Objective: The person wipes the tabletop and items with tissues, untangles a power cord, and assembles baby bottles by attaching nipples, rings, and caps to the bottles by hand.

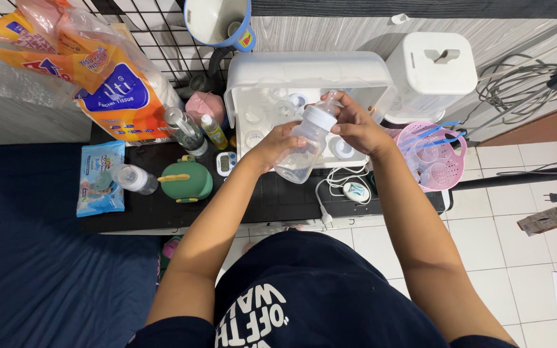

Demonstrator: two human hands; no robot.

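I hold a clear baby bottle point(303, 147) with a white collar, tilted over a low black table point(162, 209). My left hand point(277, 143) grips the bottle's body from below. My right hand point(349, 122) is closed around the white collar and clear cap at its top. Right behind the bottle stands an open white steriliser box point(304, 74) with its lid raised and several bottle parts inside.
A green lidded container point(187, 180), a small white timer point(225, 164), two small bottles point(185, 131), another baby bottle point(134, 178) and a wipes pack point(100, 178) lie at left. A pink basket point(432, 158) and white appliance point(430, 71) stand at right. Orange tissue packs point(111, 84) lean behind.
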